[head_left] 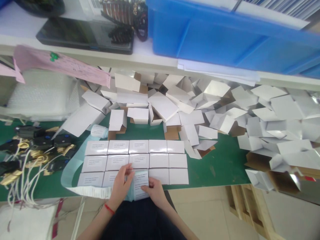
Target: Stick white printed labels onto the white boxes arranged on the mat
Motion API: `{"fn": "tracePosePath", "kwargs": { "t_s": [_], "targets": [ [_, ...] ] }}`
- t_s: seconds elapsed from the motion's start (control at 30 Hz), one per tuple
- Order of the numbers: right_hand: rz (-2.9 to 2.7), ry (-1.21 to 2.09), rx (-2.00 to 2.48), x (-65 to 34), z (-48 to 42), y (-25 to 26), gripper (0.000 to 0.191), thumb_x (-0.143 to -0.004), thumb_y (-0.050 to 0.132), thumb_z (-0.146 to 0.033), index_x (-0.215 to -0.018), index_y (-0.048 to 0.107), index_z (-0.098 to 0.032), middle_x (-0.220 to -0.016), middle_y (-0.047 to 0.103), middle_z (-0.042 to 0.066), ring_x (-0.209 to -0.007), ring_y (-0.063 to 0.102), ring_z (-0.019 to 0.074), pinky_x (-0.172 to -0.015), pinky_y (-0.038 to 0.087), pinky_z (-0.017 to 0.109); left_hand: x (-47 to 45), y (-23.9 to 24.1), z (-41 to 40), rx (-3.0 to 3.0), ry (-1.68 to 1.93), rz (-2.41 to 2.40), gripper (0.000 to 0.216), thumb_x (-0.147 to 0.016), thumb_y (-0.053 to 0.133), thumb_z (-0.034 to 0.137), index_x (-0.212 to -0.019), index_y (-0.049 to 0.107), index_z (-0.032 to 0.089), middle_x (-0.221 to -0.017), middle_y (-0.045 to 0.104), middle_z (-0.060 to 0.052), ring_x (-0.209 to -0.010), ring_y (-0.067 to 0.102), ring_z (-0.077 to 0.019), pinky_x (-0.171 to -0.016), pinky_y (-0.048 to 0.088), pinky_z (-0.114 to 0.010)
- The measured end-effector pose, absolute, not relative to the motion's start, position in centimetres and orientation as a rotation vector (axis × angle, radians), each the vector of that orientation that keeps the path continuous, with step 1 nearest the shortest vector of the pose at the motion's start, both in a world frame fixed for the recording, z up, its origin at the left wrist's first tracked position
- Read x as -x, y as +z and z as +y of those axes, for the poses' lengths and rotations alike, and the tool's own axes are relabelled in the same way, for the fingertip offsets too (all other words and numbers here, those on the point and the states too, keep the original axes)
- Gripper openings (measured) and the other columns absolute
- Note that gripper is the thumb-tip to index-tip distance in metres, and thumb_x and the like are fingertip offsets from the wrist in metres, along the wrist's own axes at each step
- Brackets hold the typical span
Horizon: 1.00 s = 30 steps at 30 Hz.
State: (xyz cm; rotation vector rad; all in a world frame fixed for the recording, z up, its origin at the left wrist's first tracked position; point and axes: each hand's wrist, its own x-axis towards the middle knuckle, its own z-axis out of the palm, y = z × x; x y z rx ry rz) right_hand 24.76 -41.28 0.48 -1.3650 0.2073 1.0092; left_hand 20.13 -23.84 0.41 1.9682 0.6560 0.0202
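Note:
A strip of printed white labels (pixel 141 183) on light blue backing lies at the table's front edge. My right hand (pixel 155 190) pinches its right side between thumb and fingers. At the strip's upper left, my left hand (pixel 122 182) has its fingers curled together; what is between the fingertips is too small to make out. The strip runs beneath my left wrist, loops left and leads up to a label roll (pixel 98 131). Beyond my hands are three rows of closed white boxes (pixel 159 160). Boxes on the left bear printed labels, such as this labelled box (pixel 97 147); those at right look plain.
Loose open white cartons (pixel 163 105) are heaped along the back and right. Black devices with white cables (pixel 41 141) lie at left, near bubble wrap (pixel 42 95). Overhead, a shelf (pixel 142 55) carries a blue bin (pixel 212 40) and a black tablet-like device (pixel 82 35).

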Motion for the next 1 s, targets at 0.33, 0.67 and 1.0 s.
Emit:
{"fn": "tracePosePath", "kwargs": {
  "t_s": [0.33, 0.67, 1.0],
  "targets": [
    [0.172, 1.030, 1.338, -25.3, -42.5, 0.7, 0.024, -0.068, 0.075, -0.029, -0.087, 0.071, -0.016, -0.085, 0.075, 0.004, -0.079, 0.067, 0.0235, -0.075, 0.050, 0.033, -17.4, 2.4, -27.3, -1.463, -0.370, 0.905, 0.054, -0.068, 0.065, 0.067, -0.054, 0.043, 0.019, -0.052, 0.036, 0.005, -0.054, 0.035, -0.0110, -0.052, 0.030, -0.025],
    [0.351, 0.972, 1.392, -23.5, -41.1, -0.6, 0.033, -0.064, 0.079, -0.043, -0.081, 0.075, -0.015, -0.078, 0.075, 0.007, -0.071, 0.066, 0.0229, -0.070, 0.050, 0.034, -16.7, 1.7, -26.1, -1.257, -0.479, 0.756, 0.044, -0.068, 0.072, 0.057, -0.083, 0.071, 0.015, -0.079, 0.070, -0.005, -0.079, 0.063, -0.0223, -0.078, 0.050, -0.033],
    [0.508, 0.739, 1.582, -22.8, -38.8, -1.7, 0.032, -0.064, 0.076, -0.044, -0.067, 0.068, -0.013, -0.063, 0.065, 0.002, -0.061, 0.051, 0.0154, -0.060, 0.040, 0.028, -16.9, 1.7, -24.6, -1.841, -0.184, 0.797, 0.047, -0.085, 0.052, 0.063, -0.065, 0.050, 0.020, -0.057, 0.050, 0.002, -0.056, 0.048, -0.0154, -0.058, 0.040, -0.029]
  ]
}}
